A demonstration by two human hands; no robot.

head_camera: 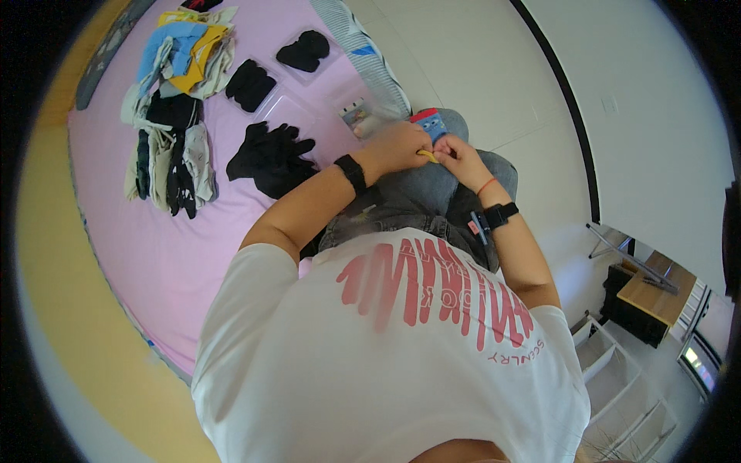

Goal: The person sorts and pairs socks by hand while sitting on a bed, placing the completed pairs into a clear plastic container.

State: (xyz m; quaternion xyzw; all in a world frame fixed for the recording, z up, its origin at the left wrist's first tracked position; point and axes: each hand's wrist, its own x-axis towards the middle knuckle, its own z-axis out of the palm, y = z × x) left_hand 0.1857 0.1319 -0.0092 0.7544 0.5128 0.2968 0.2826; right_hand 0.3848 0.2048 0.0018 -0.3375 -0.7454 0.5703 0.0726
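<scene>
Over my denim-clad thigh, my left hand (405, 144) and my right hand (463, 162) pinch a small blue sock (430, 124). Its red edge points away from me and a cartoon face shows on the blue. A yellow part (428, 155) of it shows between my fingertips; the rest is hidden by my hands. To the left of my left hand is a clear plastic box (341, 136) with a patterned item (354, 113) in it. A loose heap of black socks (272, 162) lies on the pink bed sheet (173, 278) beside my left forearm.
Other clear boxes hold folded black socks (250, 85) and a black bundle (304, 51). Piled garments (185, 58) and a row of folded socks (171, 168) lie farther left. The striped bed edge (370, 63) borders the tiled floor (434, 52). A white rack (625, 370) stands at right.
</scene>
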